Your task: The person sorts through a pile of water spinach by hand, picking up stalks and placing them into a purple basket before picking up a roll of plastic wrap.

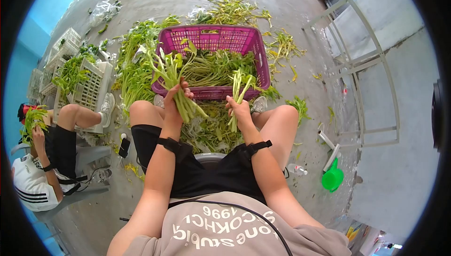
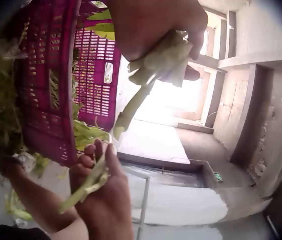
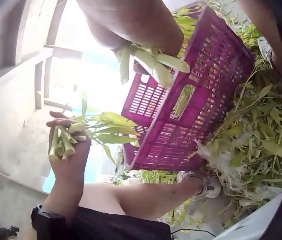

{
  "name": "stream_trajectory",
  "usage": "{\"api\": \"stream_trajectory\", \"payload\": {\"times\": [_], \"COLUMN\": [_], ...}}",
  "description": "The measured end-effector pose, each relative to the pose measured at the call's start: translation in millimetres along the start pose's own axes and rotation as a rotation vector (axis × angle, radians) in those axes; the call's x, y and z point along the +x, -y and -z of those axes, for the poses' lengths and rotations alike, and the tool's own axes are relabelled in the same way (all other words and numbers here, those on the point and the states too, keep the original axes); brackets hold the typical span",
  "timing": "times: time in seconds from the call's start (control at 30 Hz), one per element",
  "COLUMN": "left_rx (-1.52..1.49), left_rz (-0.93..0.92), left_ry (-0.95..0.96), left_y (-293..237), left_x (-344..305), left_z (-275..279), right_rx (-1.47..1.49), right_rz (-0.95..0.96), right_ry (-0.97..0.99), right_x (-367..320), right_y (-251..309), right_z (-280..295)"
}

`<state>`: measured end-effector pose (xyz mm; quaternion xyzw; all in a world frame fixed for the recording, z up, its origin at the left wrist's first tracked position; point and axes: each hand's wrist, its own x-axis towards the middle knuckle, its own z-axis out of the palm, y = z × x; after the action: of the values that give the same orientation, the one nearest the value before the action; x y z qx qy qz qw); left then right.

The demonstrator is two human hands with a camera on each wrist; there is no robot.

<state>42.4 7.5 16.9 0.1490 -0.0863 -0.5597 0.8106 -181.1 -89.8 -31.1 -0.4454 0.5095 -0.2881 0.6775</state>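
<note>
My left hand [image 1: 174, 103] grips a thick bunch of water spinach [image 1: 165, 70], its leafy tops rising over the near left side of the purple crate [image 1: 221, 92]. The cut stem ends stick out below the fist and show bundled together in the right wrist view. To the right, my right hand [image 1: 240, 109] holds a smaller bunch of pale green stems [image 1: 238, 84] upright by the crate's near rim. In the right wrist view several cut ends [image 3: 163, 75] poke out under that hand. More long-stemmed greens [image 1: 211, 72] lie inside the crate.
Heaps of greens [image 1: 129, 68] and yellowed leaves [image 1: 230, 11] lie around the crate, with trimmings [image 1: 211, 131] between my feet. At left another person [image 1: 40, 171] sits holding greens beside white baskets [image 1: 87, 84]. A metal frame [image 1: 361, 68] and green scoop [image 1: 332, 177] are at right.
</note>
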Motion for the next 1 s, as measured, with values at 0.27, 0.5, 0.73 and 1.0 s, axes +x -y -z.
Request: {"api": "stream_trajectory", "payload": {"times": [0.27, 0.5, 0.73, 1.0], "left_rx": [0.359, 0.758, 0.707, 0.767], "left_rz": [0.197, 0.203, 0.281, 0.258], "left_ry": [-0.031, -0.239, -0.239, -0.194], "left_y": [28, 43, 54, 56], "left_x": [-1, -4, -3, -5], "left_z": [10, 6, 16, 21], "right_rx": [0.133, 0.216, 0.144, 0.107], "right_rz": [-0.090, -0.034, -0.077, -0.094], "right_ry": [0.028, 0.114, 0.080, 0.103], "right_x": [-11, -15, -15, -15], "right_y": [20, 23, 20, 17], "right_z": [-5, -9, -8, -11]}}
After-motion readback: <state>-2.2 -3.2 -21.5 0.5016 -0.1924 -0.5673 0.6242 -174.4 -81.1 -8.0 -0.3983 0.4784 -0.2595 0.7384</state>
